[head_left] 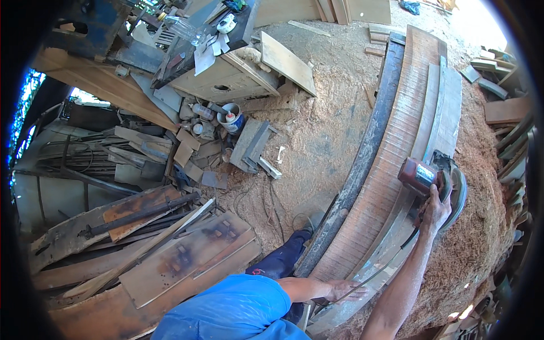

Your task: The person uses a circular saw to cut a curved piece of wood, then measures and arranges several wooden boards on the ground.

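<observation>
My right hand is wrapped round the handle of a circular saw with a dark red motor housing. The saw rests on a long grey board lying lengthwise over the wood. Its guard sits on the right side, and the blade itself is hidden. My left hand lies flat, fingers stretched out, on the near end of the boards. From the saw a dark power cord runs back past my left hand. Beneath and left of the grey board is a wide brown plank with rough crosswise marks.
A dark beam borders the plank's left side. Sawdust covers the ground. Scrap boards are stacked at left, near a small wooden stool and a bucket. A cluttered workbench stands behind; wood pieces line the right.
</observation>
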